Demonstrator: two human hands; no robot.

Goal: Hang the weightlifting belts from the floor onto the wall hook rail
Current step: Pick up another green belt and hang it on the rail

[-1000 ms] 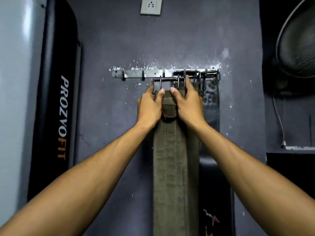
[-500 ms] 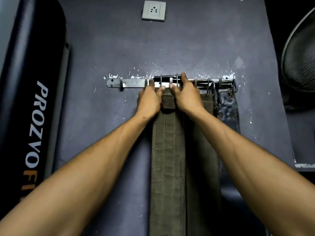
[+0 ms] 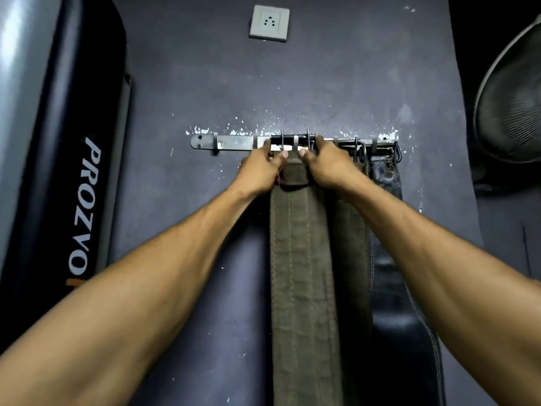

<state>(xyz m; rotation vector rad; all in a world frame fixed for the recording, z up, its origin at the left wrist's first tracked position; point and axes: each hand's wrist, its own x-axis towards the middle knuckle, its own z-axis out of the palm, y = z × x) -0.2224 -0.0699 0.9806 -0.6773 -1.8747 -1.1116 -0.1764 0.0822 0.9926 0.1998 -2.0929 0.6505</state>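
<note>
Now, nearest me, both forearms reached straight out, and the olive belt (image 3: 301,273) hung down between them. A second earlier its buckle (image 3: 292,141) had sat below the hook rail (image 3: 231,142); I had since raised it level with the rail, so I judged the hanging nearly done. My left hand (image 3: 260,171) and right hand (image 3: 329,168) gripped the belt's top, fingers (image 3: 320,139) curled over the buckle. Beyond them hung a black belt (image 3: 383,177).

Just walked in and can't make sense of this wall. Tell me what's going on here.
A person is hanging an olive belt on the wall hook rail. The left hand and right hand both grip its buckle at the rail's middle hooks. Another olive belt and a black belt already hang to the right.
</note>
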